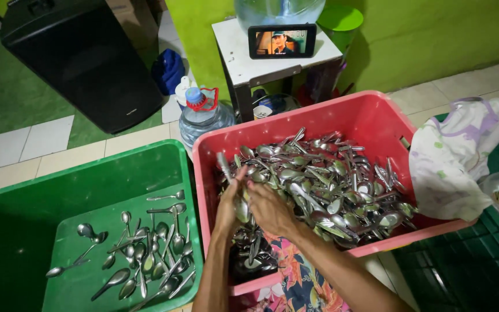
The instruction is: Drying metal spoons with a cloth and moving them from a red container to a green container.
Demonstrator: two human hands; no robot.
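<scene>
Spoons (239,203) clasped between left hand (228,203) and right hand (270,208) — over red tub (371,118)

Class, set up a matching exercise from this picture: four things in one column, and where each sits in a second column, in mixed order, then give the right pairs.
Things:
1. Red plastic crate
2. Green plastic crate
3. Small screen showing a video
4. Clear plastic water bottle with a blue cap

Places:
A. On the white stool by the green wall
B. On the floor between the two crates, at the back
C. Under both hands, heaped with metal spoons
D. To the left, with a thin scatter of spoons

Pairs: 1-C, 2-D, 3-A, 4-B
</scene>
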